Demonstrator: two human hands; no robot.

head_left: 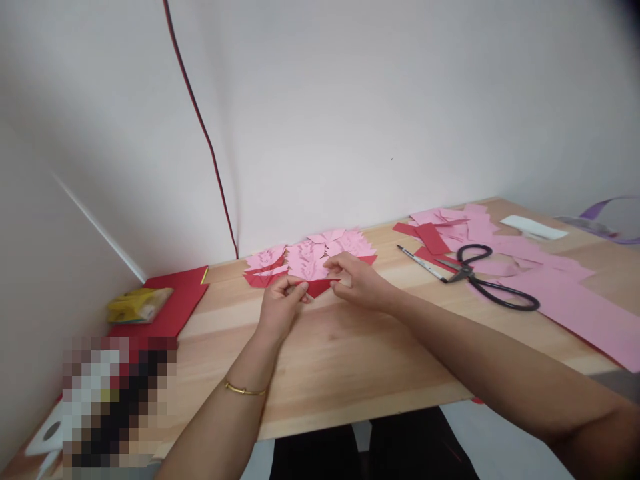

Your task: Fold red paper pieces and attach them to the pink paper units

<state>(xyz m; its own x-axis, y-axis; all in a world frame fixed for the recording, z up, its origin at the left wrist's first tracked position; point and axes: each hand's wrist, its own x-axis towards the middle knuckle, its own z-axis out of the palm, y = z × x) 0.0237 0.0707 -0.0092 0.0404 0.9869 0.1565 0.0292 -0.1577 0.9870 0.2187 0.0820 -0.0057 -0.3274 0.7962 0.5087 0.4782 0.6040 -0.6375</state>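
In the head view, a small folded piece of red paper with a pointed lower edge is held just over the table. My left hand, with a gold bangle on its wrist, pinches the paper's left end between thumb and fingers. At the other end, my right hand has its thumb and bent fingers closed on the paper's edge. Right behind both hands lie several pink cut-paper pieces with jagged edges, and red ones among them. My fingers partly hide these pieces.
Black-handled scissors and a pen lie to the right, beside pink scraps and pink sheets. At left, a yellow packet rests on red sheets. A wall with a hanging cable bounds the wooden table.
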